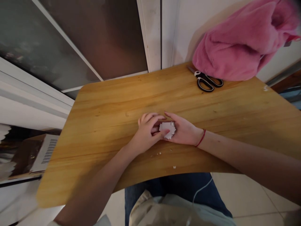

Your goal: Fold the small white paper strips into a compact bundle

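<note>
A small pile of white paper pieces (167, 128) with uneven edges lies in my right hand (185, 129), which is turned palm up and cupped low over the wooden table. A thin red cord circles that wrist. From the other side, my left hand (148, 130) curls around the pile, its thumb pressing on the top papers and its fingers bent behind them. The fingers of my right hand are partly hidden beneath the papers and my left hand.
Black-handled scissors (205, 81) lie at the back of the table (113, 110), beside a pink plush cloth (235, 44). Tiny white scraps (174, 167) dot the wood near the front edge. At left, a cardboard box (30, 153) sits below table height.
</note>
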Demonstrator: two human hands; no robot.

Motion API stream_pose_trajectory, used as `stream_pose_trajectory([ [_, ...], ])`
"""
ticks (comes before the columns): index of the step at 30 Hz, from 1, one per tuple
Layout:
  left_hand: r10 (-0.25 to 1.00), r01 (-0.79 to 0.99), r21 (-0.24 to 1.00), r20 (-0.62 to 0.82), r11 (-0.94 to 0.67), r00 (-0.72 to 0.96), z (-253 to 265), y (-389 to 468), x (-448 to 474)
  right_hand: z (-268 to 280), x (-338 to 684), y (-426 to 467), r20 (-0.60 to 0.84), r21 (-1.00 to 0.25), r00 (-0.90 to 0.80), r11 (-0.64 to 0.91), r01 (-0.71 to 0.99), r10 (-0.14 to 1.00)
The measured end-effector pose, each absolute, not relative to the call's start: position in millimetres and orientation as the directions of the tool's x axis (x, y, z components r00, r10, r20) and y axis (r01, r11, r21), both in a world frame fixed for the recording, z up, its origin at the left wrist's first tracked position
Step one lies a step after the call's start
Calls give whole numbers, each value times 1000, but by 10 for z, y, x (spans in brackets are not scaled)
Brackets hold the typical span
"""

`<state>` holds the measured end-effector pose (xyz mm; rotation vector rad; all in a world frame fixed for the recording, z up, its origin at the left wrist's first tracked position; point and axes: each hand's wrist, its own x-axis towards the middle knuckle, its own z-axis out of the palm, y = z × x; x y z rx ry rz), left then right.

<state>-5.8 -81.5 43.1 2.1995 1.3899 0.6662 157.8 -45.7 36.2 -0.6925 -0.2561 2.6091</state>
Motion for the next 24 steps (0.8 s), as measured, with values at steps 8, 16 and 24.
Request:
stream_pose_trajectory([
  [8,881,662,594,201,-457,427,405,-795,-33,361,1560,-463,-485,-284,-770,-908,-309,414],
  [16,862,565,668,255,-484,437,401,-801,-55,330,1566,-482,-458,-349,-756,-876,-332,469],
  [24,830,510,701,216,-498,514,376,-819,-69,372,1554,-527,-367,-405,-781,-843,-354,505],
])
